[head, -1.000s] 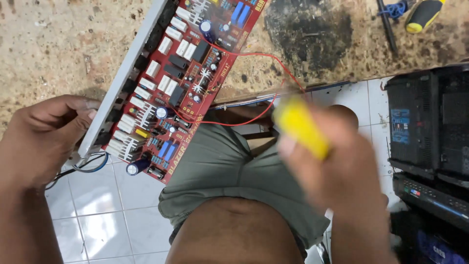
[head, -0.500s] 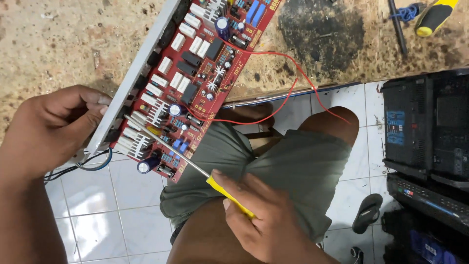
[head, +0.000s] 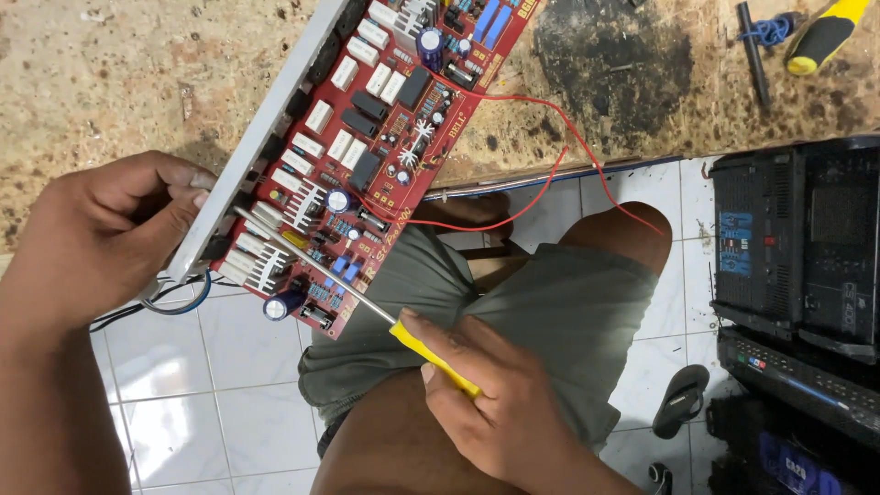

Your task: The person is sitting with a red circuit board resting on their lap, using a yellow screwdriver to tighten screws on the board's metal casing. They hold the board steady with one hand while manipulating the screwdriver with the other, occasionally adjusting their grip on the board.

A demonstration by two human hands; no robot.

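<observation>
A red circuit board point(head: 385, 137) with white blocks, black parts and blue capacitors lies tilted over the edge of a worn workbench. A grey metal bar point(head: 266, 128) runs along the board's left side. My left hand point(head: 101, 234) grips the lower end of that bar. My right hand point(head: 495, 403) holds a yellow-handled screwdriver point(head: 431, 357); its metal shaft reaches up-left across the board, with the tip near the bar at the board's lower corner. Red wires point(head: 550, 174) loop from the board toward my knee.
Black electronic units point(head: 797, 238) are stacked at the right on the white tiled floor. Another yellow-and-black screwdriver point(head: 820, 37) and a black rod lie on the bench at top right. A sandal point(head: 683, 399) lies by my leg. Blue and black cables hang under my left hand.
My right hand brought the yellow screwdriver down from mid-air and set its shaft across the board's lower corner. My left hand stayed on the metal bar.
</observation>
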